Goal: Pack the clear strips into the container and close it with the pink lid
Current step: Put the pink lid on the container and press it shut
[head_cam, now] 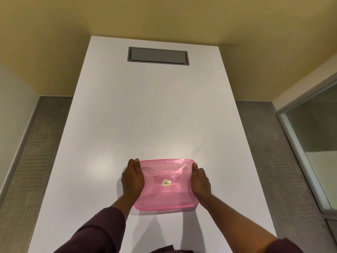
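Observation:
A translucent pink lid [165, 196] with a small gold sticker at its centre lies flat over the container, near the front of the white table [145, 106]. The container beneath is hidden by the lid, and I see no clear strips. My left hand [132, 179] grips the lid's left edge, thumb on top near the far corner. My right hand [200, 181] grips the right edge in the same way. Both hands press against the sides.
A grey recessed cable hatch [158, 56] sits in the table's far end. Grey carpet [36, 152] runs along both long sides of the table. A glass partition [313, 143] stands at the right. Yellow walls lie beyond.

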